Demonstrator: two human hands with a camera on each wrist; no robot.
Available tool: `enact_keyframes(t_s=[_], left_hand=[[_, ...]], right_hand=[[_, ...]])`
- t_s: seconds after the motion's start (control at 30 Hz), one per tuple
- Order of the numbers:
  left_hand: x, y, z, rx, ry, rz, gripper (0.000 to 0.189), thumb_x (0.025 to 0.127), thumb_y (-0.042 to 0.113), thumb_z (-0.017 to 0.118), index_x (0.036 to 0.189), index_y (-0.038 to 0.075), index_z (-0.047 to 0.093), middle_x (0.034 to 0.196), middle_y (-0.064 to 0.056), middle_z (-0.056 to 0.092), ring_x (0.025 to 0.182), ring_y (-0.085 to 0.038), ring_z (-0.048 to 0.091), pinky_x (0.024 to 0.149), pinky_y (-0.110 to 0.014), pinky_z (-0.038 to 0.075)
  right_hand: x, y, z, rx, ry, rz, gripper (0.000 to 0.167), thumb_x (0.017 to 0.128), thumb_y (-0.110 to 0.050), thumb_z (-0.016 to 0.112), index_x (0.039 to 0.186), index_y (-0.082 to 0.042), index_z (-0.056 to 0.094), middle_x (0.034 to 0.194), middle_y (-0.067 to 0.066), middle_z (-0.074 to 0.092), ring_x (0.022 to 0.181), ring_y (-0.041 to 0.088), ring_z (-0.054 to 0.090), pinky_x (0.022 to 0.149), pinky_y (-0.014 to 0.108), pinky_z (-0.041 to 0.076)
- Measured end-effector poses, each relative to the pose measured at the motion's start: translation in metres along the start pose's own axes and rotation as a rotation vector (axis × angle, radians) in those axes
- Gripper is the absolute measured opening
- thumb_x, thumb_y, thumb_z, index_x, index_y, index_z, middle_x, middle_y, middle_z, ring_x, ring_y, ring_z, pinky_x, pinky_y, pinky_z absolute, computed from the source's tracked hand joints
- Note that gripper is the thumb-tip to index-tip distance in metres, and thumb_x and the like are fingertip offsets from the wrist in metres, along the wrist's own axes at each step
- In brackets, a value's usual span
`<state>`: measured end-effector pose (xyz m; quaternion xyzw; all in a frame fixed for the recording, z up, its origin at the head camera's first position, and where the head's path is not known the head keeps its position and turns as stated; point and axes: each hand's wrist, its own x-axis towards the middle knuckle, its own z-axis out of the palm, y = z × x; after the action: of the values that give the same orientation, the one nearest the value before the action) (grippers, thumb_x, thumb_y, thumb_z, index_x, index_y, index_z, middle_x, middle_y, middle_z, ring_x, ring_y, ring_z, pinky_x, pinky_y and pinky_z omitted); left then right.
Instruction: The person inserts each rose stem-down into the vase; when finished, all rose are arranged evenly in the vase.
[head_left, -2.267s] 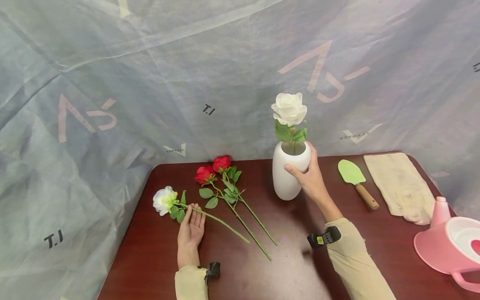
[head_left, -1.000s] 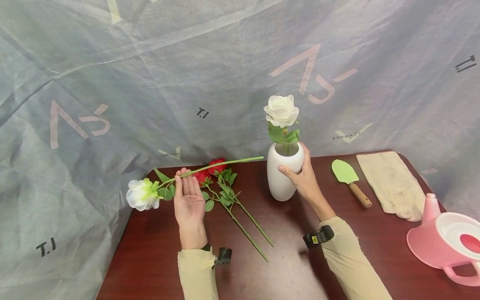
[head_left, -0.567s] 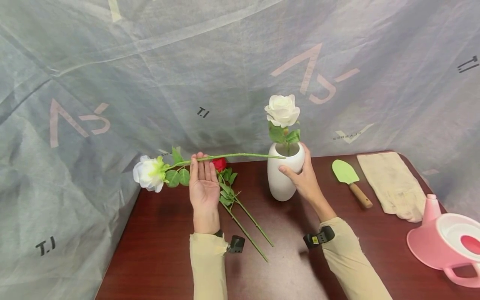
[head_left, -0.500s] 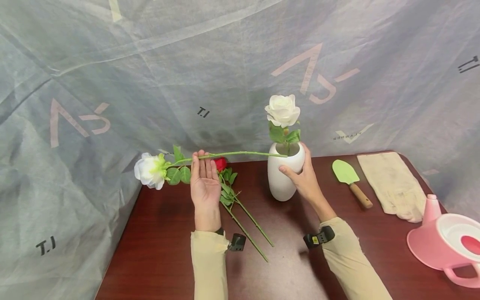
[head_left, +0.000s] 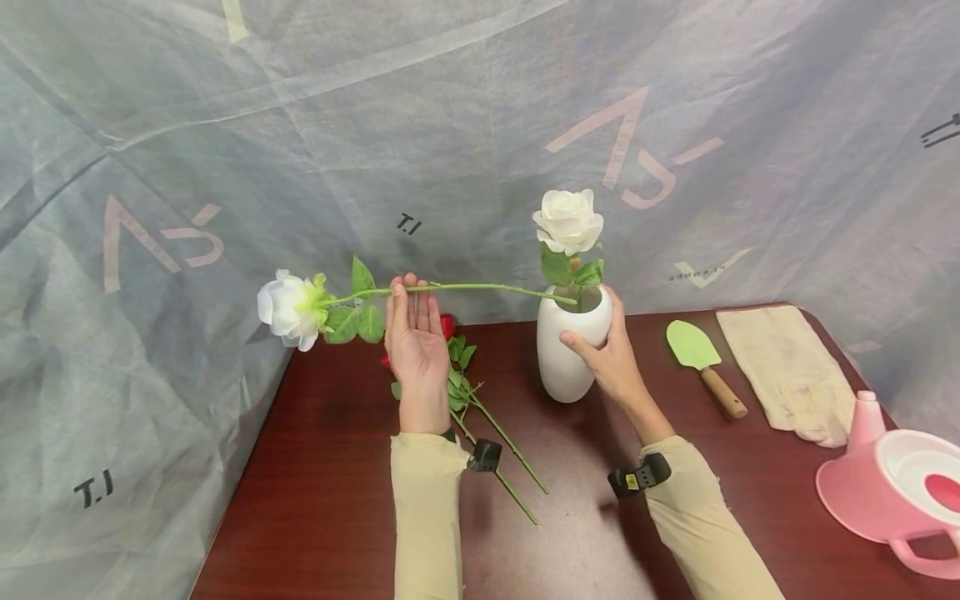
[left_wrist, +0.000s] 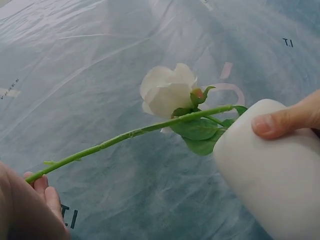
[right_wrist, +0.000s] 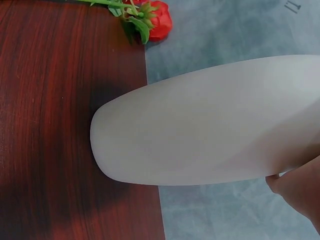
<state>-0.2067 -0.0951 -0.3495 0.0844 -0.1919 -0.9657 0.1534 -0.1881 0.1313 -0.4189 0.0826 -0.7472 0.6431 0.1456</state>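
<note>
My left hand [head_left: 418,346], palm up, pinches the stem of a white rose [head_left: 288,308] between thumb and fingers. That rose lies nearly level above the table, bloom to the left, leaves beside the fingers. Its stem end overlaps the mouth of the white vase [head_left: 562,358]. Another white rose [head_left: 567,221] stands upright in the vase. My right hand [head_left: 613,354] grips the vase near its top, thumb on the front and fingers hidden behind. In the left wrist view the held stem [left_wrist: 125,136] crosses in front of the standing rose [left_wrist: 167,92].
Two red roses, one bloom [head_left: 447,325] partly showing, lie behind my left hand. To the right are a green trowel [head_left: 693,346] with a wooden handle, beige gloves [head_left: 791,367] and a pink watering can [head_left: 858,492]. A grey sheet [head_left: 480,167] hangs behind the table.
My left hand has lifted the white rose off the table and moved up and right. The stem has swung level, its end now at the vase mouth. My right hand stays on the vase.
</note>
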Motion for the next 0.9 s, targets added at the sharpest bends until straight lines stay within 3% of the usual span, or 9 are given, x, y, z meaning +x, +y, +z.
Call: enact_keyframes(t_s=[0.27, 0.47, 0.73, 0.9], left_hand=[[0.000, -0.014, 0.010, 0.099, -0.090, 0.115, 0.023, 0.093, 0.013, 0.059, 0.111, -0.001, 0.061, 0.093, -0.006, 0.068, 0.089, -0.018, 0.064, 0.094, -0.032, 0.044], [0.001, -0.026, 0.017, 0.159, -0.141, 0.145, 0.023, 0.092, 0.011, 0.060, 0.108, -0.005, 0.061, 0.091, -0.008, 0.068, 0.084, -0.017, 0.064, 0.083, -0.029, 0.051], [-0.002, -0.041, 0.022, 0.283, -0.178, 0.171, 0.017, 0.092, 0.011, 0.061, 0.103, -0.001, 0.066, 0.089, -0.006, 0.069, 0.087, -0.019, 0.065, 0.095, -0.041, 0.044], [-0.003, -0.051, 0.021, 0.374, -0.207, 0.191, 0.020, 0.091, 0.013, 0.062, 0.103, -0.003, 0.066, 0.092, -0.008, 0.069, 0.098, -0.028, 0.062, 0.092, -0.039, 0.046]], right_hand=[[0.000, -0.002, 0.000, 0.003, -0.008, 0.010, 0.085, 0.083, -0.010, 0.070, 0.146, -0.009, 0.014, 0.138, 0.018, 0.033, 0.118, 0.029, 0.040, 0.092, 0.049, 0.037], [-0.001, -0.002, 0.000, -0.002, -0.009, 0.016, 0.085, 0.083, -0.011, 0.070, 0.147, -0.009, 0.014, 0.137, 0.018, 0.033, 0.119, 0.029, 0.040, 0.092, 0.050, 0.037], [-0.001, -0.003, 0.000, -0.010, -0.017, 0.023, 0.086, 0.084, -0.012, 0.069, 0.147, -0.010, 0.012, 0.140, 0.018, 0.031, 0.121, 0.030, 0.038, 0.093, 0.051, 0.036], [-0.001, -0.003, 0.000, -0.007, -0.023, 0.022, 0.087, 0.084, -0.012, 0.069, 0.148, -0.008, 0.010, 0.140, 0.019, 0.029, 0.122, 0.032, 0.037, 0.094, 0.053, 0.035]])
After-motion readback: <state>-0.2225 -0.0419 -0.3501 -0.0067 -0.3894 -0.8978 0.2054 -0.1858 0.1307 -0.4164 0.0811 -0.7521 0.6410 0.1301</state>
